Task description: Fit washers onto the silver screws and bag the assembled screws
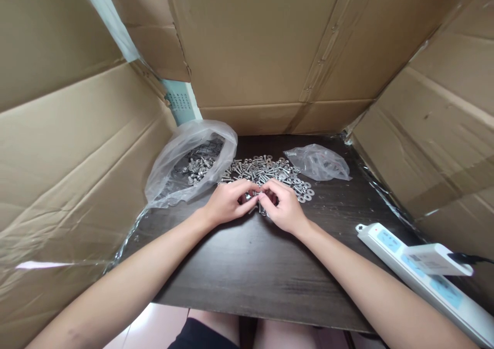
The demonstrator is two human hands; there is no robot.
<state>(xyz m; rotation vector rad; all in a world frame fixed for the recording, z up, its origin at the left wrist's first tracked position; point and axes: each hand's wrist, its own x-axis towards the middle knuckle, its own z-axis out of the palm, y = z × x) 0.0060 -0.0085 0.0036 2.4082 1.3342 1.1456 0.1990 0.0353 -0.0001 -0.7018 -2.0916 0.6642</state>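
Observation:
My left hand [233,199] and my right hand [282,205] meet fingertip to fingertip at the near side of a pile of bolts and washers [262,170]. Both are closed in a pinch. A small bit of shiny metal shows between the fingers, too covered to name. Loose bolts lie just under and behind the fingertips, and flat washers [306,190] are spread to the right of my right hand. Left of the pile, an open clear plastic bag [170,187] holds more metal fasteners [200,169].
A second, crumpled clear bag [320,162] lies at the back right of the dark table [247,266]. On the right edge rests a white power strip [420,274] with a charger [440,259] and black cable. Cardboard walls [266,45] enclose the back and both sides.

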